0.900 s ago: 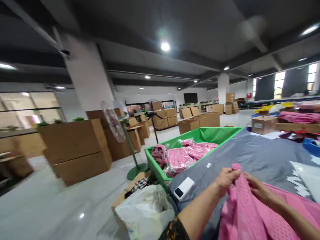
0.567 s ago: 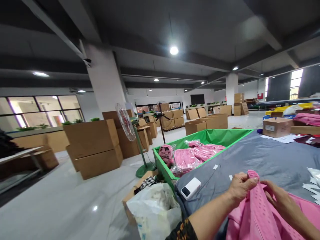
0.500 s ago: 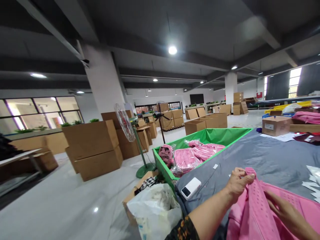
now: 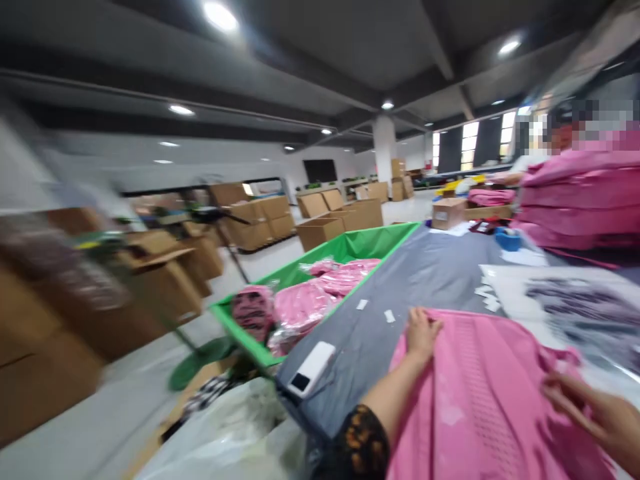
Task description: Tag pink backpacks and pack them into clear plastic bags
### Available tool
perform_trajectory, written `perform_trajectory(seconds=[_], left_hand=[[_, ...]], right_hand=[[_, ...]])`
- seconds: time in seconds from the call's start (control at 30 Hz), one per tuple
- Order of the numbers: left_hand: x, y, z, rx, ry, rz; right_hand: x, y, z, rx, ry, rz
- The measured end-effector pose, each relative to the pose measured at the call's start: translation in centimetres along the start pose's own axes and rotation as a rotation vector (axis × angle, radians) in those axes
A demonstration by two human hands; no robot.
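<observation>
A pink knitted garment (image 4: 480, 387) lies spread on the grey table (image 4: 430, 273) in front of me. My left hand (image 4: 421, 333) rests on its far left corner, fingers curled over the edge of the cloth. My right hand (image 4: 583, 403) is at the garment's right edge, fingers bent around a fold there. Motion blur softens both hands.
A white power bank (image 4: 311, 369) lies at the table's near left corner. A green bin (image 4: 305, 267) of bagged pink garments (image 4: 310, 300) stands to the left. A stack of pink garments (image 4: 580, 193) and clear bags (image 4: 575, 300) sit at right. Cardboard boxes (image 4: 320, 230) cover the floor.
The view has swung right. The garment, held up bunched between both hands before, now lies spread flat, and my hands have moved apart to its left and right edges.
</observation>
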State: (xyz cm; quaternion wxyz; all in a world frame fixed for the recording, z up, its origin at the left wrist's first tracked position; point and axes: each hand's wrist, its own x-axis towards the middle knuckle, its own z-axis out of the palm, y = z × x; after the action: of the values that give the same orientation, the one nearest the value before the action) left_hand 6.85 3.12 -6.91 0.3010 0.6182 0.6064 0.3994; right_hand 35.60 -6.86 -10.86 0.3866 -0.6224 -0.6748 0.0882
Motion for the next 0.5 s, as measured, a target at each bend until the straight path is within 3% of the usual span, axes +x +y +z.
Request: perform_trajectory(seconds=[0.03,0.1,0.17,0.23,0.3,0.37,0.5], left_hand=[[0.2,0.0,-0.1,0.012,0.000,0.027],[0.9,0.1,0.0,0.052,-0.003,0.114],[1.2,0.8,0.9,0.160,-0.069,0.328],[0.7,1.9,2.7,0.194,-0.230,0.559],[-0.2,3.2,5.2,0.126,-0.444,0.710],[-1.0,4.6,7.7,0.018,-0.609,0.740],[-1.9,7.0,11.2,-0.163,-0.705,0.649]], right_hand=[[0.0,0.4,-2.0,-0.015,-0.050,0.099],[0.5,0.6,-4.6,-0.041,-0.033,0.341],[1.4,0.7,-5.0,-0.029,-0.025,0.512],[2.5,0.9,-3.8,0.028,-0.034,0.612],[3.7,0.9,-2.6,0.082,-0.010,0.621],[4.7,0.3,-2.4,0.089,0.067,0.555],[5.1,-3.0,-4.6,0.048,0.225,0.362]])
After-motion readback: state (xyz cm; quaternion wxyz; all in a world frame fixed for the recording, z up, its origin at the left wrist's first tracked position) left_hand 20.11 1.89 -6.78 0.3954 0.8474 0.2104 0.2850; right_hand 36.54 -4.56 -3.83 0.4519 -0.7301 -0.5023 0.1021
